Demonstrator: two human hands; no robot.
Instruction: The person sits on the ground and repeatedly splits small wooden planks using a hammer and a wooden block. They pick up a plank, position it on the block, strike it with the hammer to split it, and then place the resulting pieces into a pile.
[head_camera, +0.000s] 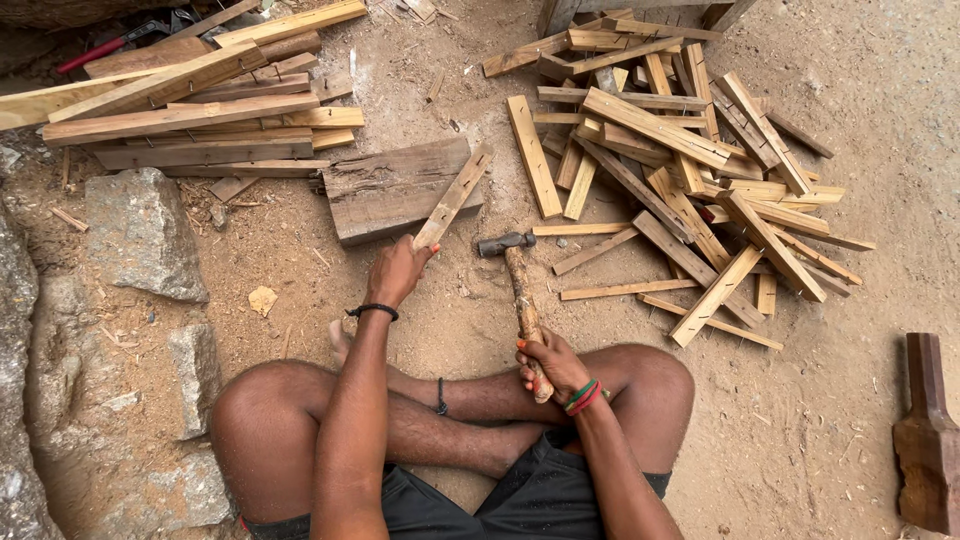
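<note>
Left hand (397, 270) grips flat wood slat (455, 195); right hand (552, 362) grips hammer (518, 290) (rough wooden handle).

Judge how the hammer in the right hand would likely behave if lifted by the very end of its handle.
The hammer would probably feel head-heavy: its dark metal head sits far from the right hand, so it may dip forward. The rough wooden handle looks unlikely to slip. Laid down on the dirt ground, it seems unlikely to roll, given the crosswise head.

Outdoor woodworking yard: slat piles (690, 170) on sawdust-strewn dirt ground (820, 400).
</note>
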